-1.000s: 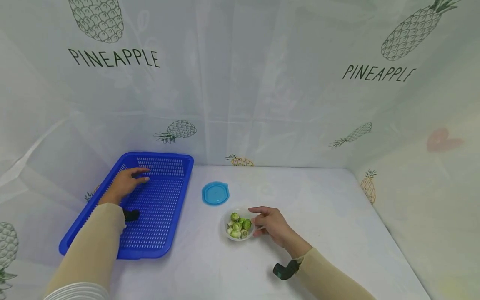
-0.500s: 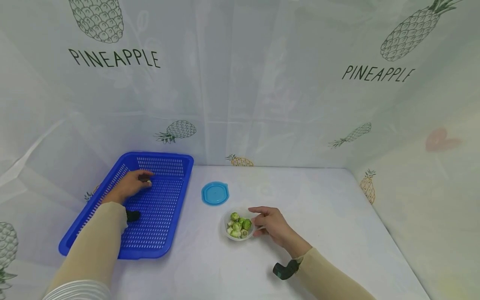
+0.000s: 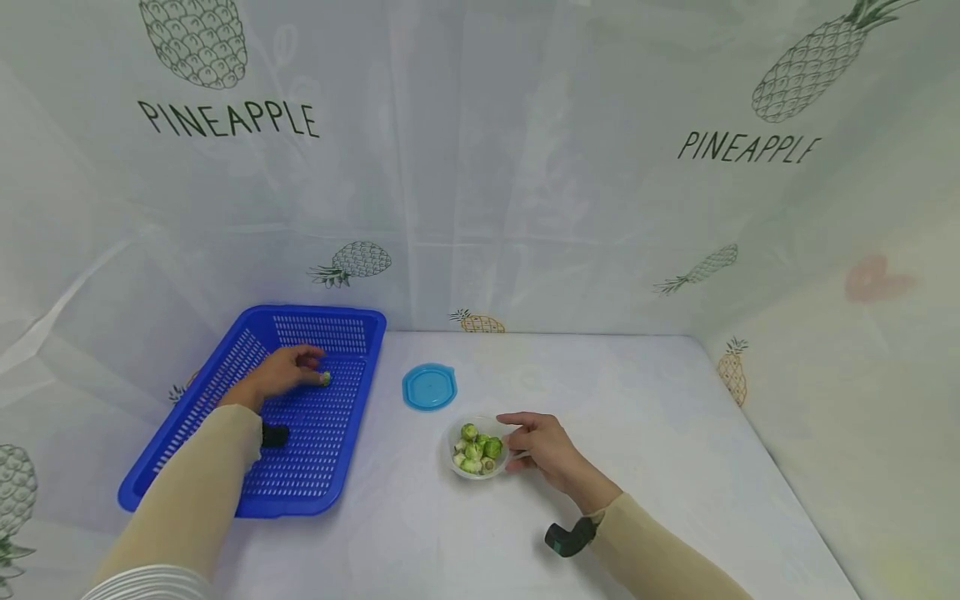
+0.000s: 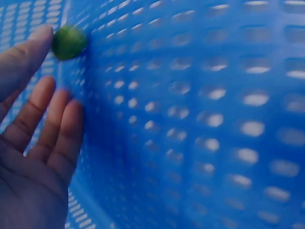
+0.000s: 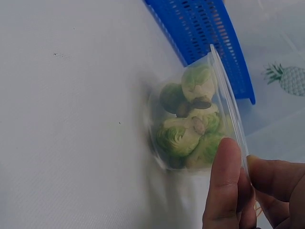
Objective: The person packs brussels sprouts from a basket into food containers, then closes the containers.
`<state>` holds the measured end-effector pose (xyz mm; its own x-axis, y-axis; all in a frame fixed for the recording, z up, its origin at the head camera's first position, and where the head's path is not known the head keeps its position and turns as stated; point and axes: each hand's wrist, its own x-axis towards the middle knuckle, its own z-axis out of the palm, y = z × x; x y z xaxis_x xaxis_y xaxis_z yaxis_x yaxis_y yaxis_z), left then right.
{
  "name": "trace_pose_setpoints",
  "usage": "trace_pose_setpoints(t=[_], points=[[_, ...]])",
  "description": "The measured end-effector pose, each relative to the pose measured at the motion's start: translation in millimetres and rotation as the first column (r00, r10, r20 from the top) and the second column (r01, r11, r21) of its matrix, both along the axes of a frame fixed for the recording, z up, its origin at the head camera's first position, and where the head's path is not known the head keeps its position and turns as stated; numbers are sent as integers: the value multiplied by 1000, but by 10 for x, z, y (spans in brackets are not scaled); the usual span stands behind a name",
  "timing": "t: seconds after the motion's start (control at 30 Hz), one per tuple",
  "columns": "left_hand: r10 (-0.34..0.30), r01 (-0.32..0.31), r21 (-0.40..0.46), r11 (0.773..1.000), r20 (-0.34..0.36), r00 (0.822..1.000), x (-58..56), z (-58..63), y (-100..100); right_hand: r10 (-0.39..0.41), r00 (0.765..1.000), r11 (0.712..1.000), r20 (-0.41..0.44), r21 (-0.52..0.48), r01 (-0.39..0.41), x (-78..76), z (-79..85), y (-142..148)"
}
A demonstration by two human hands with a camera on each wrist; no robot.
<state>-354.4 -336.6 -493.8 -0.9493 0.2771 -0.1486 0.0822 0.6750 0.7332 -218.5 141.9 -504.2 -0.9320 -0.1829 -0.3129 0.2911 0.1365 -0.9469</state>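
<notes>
My left hand [image 3: 285, 372] is over the inside of the blue basket [image 3: 255, 507], a Brussels sprout [image 3: 326, 378] at its thumb tip. In the left wrist view that green sprout [image 4: 69, 43] is pinched at the thumb's end, the index finger mostly hidden behind the thumb and the other fingers spread apart from it. With my right hand [image 3: 546, 450] I grip the rim of a small clear plastic tub [image 3: 455, 473] standing on the table. Several Brussels sprouts [image 5: 178, 138] lie inside it, seen through its wall in the right wrist view.
A blue lid [image 3: 430, 387] lies flat on the white table [image 3: 645, 417], between basket and tub and farther back. White sheeting [image 3: 525, 167] printed with pineapples hangs behind and along the sides. Each wrist wears a black camera [image 3: 570, 537].
My left hand has moved right across the basket, and the sprout at its thumb tip now shows more plainly. The right hand and the tub have stayed in place.
</notes>
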Motion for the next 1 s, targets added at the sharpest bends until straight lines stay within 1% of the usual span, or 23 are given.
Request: trace_pose_setpoints(t=[0.13, 0.23, 0.33, 0.5, 0.57, 0.7, 0.73, 0.8, 0.9, 1.0], points=[[-68, 67, -30, 997, -23, 997, 11, -21, 119, -2, 1000, 1000, -4, -3, 2, 3, 14, 2], [-107, 106, -23, 994, -11, 994, 16, -23, 189, -5, 1000, 1000, -4, -3, 5, 10, 26, -3], [-115, 115, -27, 993, -1, 993, 9, -38, 213, -8, 1000, 1000, -2, -4, 8, 19, 36, -8], [-102, 102, -39, 994, -5, 995, 13, -30, 210, -9, 1000, 1000, 0, -6, 9, 33, 40, -9], [-82, 81, -49, 995, -14, 997, 20, -10, 199, -8, 1000, 1000, 0, -7, 8, 37, 39, -9], [-38, 38, 3, 999, 15, 999, 40, 59, 170, -6, 1000, 1000, 1, -6, 6, 40, 32, -11], [-18, 18, 8, 1000, 19, 1000, 46, 80, 166, -5, 1000, 1000, 2, -6, 5, 40, 31, -11], [-8, 8, 12, 1000, 21, 1000, 57, 121, 155, -4, 1000, 1000, 2, -8, 4, 41, 30, -13], [3, -3, -20, 1000, -9, 1000, 72, 180, 159, -3, 1000, 1000, 5, -10, 3, 40, 30, -15], [-13, 13, -13, 1000, -29, 999, 82, 236, 186, -3, 1000, 1000, 6, -13, 3, 38, 30, -14]])
